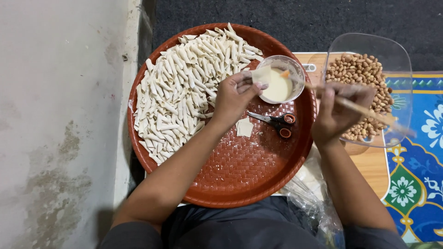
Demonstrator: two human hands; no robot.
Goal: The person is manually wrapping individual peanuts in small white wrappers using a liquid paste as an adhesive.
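Pasting seems underway: left hand (235, 97) pinches a small dough wrapper (261, 74) over the paste bowl (280, 85) at upper centre, while right hand (339, 110) grips a stick (355, 107); dabbing the edge needs steadiness.

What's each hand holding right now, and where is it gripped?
Left hand pinches a small pastry sheet by its edge. Right hand grips a thin stick near its middle, tip over the bowl.

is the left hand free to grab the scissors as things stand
Probably not right away. The left hand pinches a small dough piece over the paste bowl. The scissors lie uncovered on the tray just below it, so the path itself looks free.
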